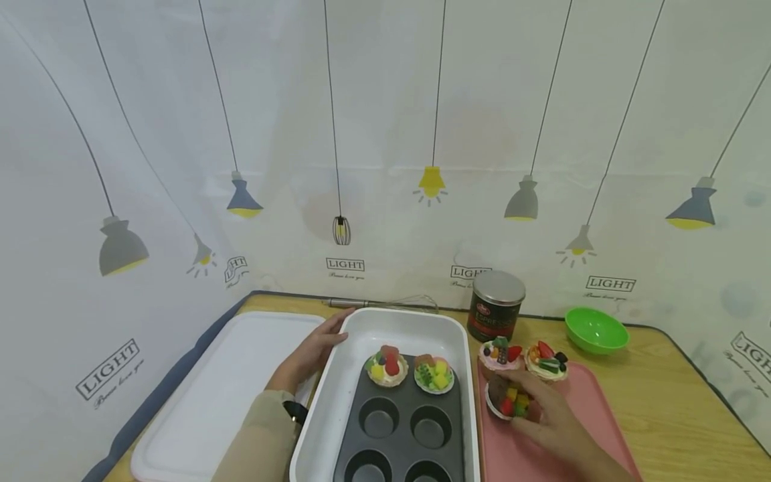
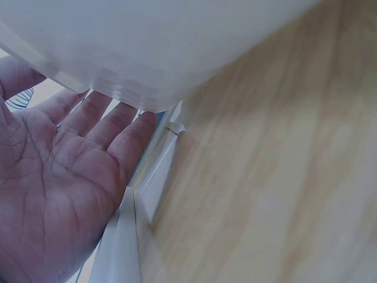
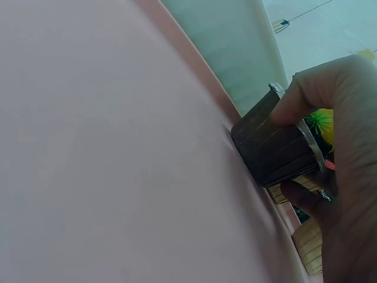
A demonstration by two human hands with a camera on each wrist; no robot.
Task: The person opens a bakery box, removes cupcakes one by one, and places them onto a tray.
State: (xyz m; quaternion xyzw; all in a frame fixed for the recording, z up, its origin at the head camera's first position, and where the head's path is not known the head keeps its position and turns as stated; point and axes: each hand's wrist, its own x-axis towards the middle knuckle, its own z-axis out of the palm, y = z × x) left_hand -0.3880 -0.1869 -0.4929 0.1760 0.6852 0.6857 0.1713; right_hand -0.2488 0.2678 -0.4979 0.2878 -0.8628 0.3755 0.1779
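Pinching a dark-cupped cupcake [image 3: 268, 144], the right hand [image 1: 554, 415] worked at the left side of the pink tray [image 1: 593, 402], just beside the white basin [image 1: 338, 395]. The head view gave the cupcake's topping, a brown lump with red, orange and green pieces, and left most of the cup hidden. The right wrist view showed that cup: dark brown, pleated, tapering to a flat base, tilted, with one finger pressed on its upper side and another below. Whether its base touched the tray I could not tell. Beyond it, that view also caught wood-toned cup sides.

From above, the left hand [image 1: 313, 355] appeared at the basin's left edge, palm hidden. Its own wrist view revealed the open palm, the fingers nearly straight and close together, tips against the smooth, glossy rim.

Inside the basin lay a matte grey muffin pan [image 1: 405, 402] with round, deep cups; a cupcake [image 1: 387, 365] and a second cupcake [image 1: 434, 373] sat in the two far ones, white-frilled and fruit-topped. Two more, a berry cupcake [image 1: 500, 355] and a strawberry cupcake [image 1: 547, 360], stood beyond the pinched one. Farther back on the wood-grained surface [image 1: 674, 395] were a cylindrical tin [image 1: 496, 308] with a metallic lid, a shiny green bowl [image 1: 596, 331] and a wire whisk [image 1: 355, 303]. A flat white tray [image 1: 223, 375] with rounded corners lay left of the basin.
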